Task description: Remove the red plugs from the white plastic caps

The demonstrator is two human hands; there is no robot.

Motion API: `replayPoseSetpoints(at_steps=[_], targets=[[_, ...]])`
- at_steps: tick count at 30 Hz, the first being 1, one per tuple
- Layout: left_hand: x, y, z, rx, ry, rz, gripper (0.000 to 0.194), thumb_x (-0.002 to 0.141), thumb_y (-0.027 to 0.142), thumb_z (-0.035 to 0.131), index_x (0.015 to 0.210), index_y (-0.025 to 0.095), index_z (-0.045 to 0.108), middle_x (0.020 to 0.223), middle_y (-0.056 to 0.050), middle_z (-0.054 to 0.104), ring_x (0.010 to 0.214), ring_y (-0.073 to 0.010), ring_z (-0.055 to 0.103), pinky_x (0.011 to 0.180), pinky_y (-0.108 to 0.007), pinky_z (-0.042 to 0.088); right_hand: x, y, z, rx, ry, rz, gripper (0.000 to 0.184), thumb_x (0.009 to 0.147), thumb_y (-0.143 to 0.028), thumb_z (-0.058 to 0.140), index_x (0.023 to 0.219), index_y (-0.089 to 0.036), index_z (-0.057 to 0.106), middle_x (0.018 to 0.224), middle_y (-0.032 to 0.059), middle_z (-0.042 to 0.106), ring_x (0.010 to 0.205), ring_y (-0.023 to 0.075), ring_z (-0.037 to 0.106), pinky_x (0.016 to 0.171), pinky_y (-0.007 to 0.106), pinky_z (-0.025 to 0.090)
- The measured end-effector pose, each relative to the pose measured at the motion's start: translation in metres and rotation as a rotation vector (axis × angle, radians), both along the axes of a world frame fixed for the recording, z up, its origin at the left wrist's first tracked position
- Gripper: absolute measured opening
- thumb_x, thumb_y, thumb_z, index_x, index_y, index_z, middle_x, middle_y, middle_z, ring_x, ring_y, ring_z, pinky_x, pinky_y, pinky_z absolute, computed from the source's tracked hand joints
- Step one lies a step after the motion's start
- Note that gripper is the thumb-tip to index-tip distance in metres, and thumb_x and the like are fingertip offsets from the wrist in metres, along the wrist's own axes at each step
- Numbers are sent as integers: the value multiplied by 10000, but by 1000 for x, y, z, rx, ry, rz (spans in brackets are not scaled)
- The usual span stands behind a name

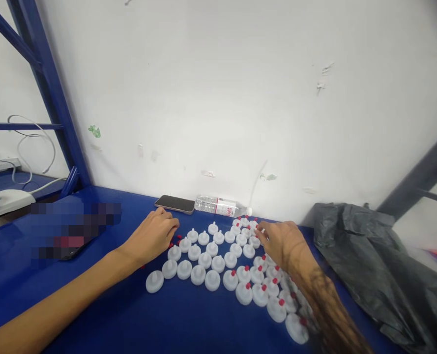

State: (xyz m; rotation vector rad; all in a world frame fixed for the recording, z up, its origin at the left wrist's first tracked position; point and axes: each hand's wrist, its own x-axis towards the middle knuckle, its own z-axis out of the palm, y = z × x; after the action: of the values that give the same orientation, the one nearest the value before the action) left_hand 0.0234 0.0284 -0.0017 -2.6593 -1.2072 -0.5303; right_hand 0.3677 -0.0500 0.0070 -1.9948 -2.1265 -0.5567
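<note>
Many round white plastic caps with a short nozzle on top, such as this bare one (212, 280), stand on the blue table. Those toward the right carry small red tips, like this red-tipped white cap (244, 293). My left hand (155, 235) is at the left edge of the group, with fingers curled together beside a few loose small red tips (171, 244). What its fingertips hold, if anything, is hidden. At the far right rows, my right hand (282, 241) pinches at a small red tip on a white cap. My right forearm covers some caps.
Behind the caps, a phone (175, 203) and a clear plastic bottle (221, 206) lie along the white wall (221, 98). A dark plastic bag (358, 255) lies at the right. A blurred dark object (81, 231) is at the left, near a blue metal frame (52, 83).
</note>
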Motion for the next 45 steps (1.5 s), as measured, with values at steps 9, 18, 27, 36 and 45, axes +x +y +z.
replayPoseSetpoints(at_steps=[9,18,27,36,45], targets=[[-2,-5,-2,41,77,15,321,997,139,443,831,182,714,881,-98,688,938,-288,559,798,-403,381,-7,-6,1,0,52,22,89,930,-196,561,866,-229,615,776,51,740,713,239,711,693,353,402],[2,-7,5,81,77,11,353,1051,177,362,892,170,677,888,-88,665,941,-278,548,822,-412,375,-28,-4,-2,91,318,219,67,993,-315,504,1019,-263,537,872,2,688,752,194,669,656,300,466],[23,-45,23,202,-100,-453,184,1021,243,510,1134,171,635,935,-61,627,931,-231,510,858,-386,399,-90,-25,3,176,254,545,274,941,-451,675,1029,-251,509,881,-6,671,800,208,640,747,353,488],[27,-50,13,131,-133,-539,158,1010,191,478,869,169,547,815,-32,559,798,-196,460,744,-363,365,-114,-36,8,299,190,715,116,1005,-299,602,957,-228,525,881,-28,694,769,166,622,723,346,449],[29,-48,7,87,-139,-478,288,1058,208,350,826,189,519,761,-18,553,742,-192,432,722,-369,348,-116,-31,8,438,105,636,109,1006,-271,611,1088,-204,585,1016,-2,750,812,174,637,804,377,407]])
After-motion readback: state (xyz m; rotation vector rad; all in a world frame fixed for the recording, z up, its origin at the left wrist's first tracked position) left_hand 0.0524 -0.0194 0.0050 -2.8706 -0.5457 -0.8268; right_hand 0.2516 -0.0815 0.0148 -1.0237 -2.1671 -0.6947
